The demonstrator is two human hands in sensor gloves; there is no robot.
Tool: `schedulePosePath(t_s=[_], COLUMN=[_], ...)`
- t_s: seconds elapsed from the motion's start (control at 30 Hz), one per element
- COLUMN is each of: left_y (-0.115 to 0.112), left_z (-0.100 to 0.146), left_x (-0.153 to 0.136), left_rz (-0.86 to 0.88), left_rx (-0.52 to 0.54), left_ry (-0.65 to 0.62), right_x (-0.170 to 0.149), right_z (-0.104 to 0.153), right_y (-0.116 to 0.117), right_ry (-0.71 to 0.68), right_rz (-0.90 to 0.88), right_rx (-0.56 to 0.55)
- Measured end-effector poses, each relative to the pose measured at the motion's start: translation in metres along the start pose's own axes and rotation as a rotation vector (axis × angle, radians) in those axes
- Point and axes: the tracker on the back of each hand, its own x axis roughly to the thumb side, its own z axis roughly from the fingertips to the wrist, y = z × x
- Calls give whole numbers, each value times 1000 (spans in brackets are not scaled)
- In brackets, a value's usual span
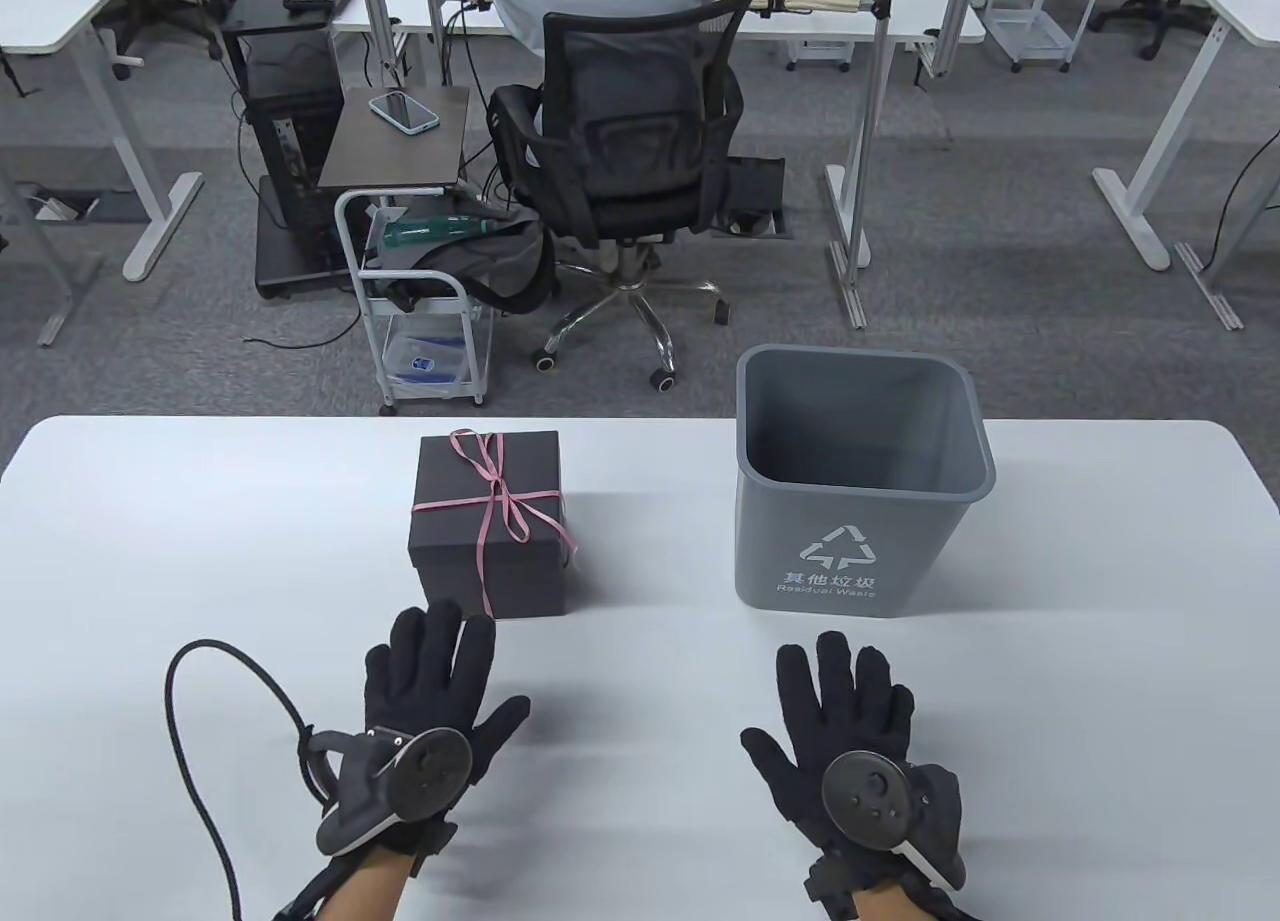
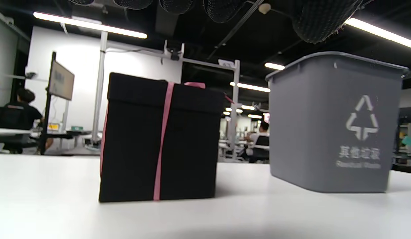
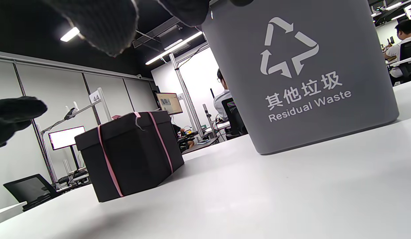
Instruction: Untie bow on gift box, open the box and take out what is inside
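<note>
A dark gift box (image 1: 489, 526) stands closed on the white table (image 1: 150, 561), left of centre. A pink ribbon (image 1: 497, 496) crosses its lid and is tied in a bow on top. The same box (image 2: 159, 142) fills the middle of the left wrist view, and the box (image 3: 129, 154) shows at the left in the right wrist view. My left hand (image 1: 430, 686) lies flat just in front of the box, fingers spread and straight, holding nothing. My right hand (image 1: 845, 706) lies flat too, in front of the bin, fingers spread.
A grey waste bin (image 1: 860, 481) stands open to the right of the box, seen also as the bin (image 2: 335, 122) and the bin (image 3: 298, 73) in the wrist views. A black cable (image 1: 200, 761) loops at the left hand's side. Beyond the table are an office chair (image 1: 630, 151) and a cart (image 1: 425, 301).
</note>
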Motion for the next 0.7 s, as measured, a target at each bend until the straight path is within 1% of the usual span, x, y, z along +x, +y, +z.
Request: schedulePosePath(t_s=[0.07,0.2,0.27,0.3,0.37,0.43,0.47,0.7], left_y=[0,-1,-6,-7,-11,-14,-15,-33], left_z=[-19,-52,-73,-79,-97,-109,-117,-148], left_x=[-6,-23,-35,-39,-51,-59,-65,-88], left_rz=[-24,-83,-81,-79,-55,-15,26,139], left_rx=[-15,-44,-78,-87,-112,-121,-127,-185], left_ry=[1,55,61,79,141,182,205,309], right_x=[-1,-1,0,0,-1,-1,-1,3], right_z=[0,0,1,1,1,2,2,3], right_y=[-1,-2,-3,-4,-5,-7,-8,-9], right_ry=[5,1,-1,-1,1,-1,-3,-25], right_rz=[-8,-18,-25,-25,-33,-46,-47,-42], right_rx=[-3,-10,-16,-18,-20,-28,-29,-37])
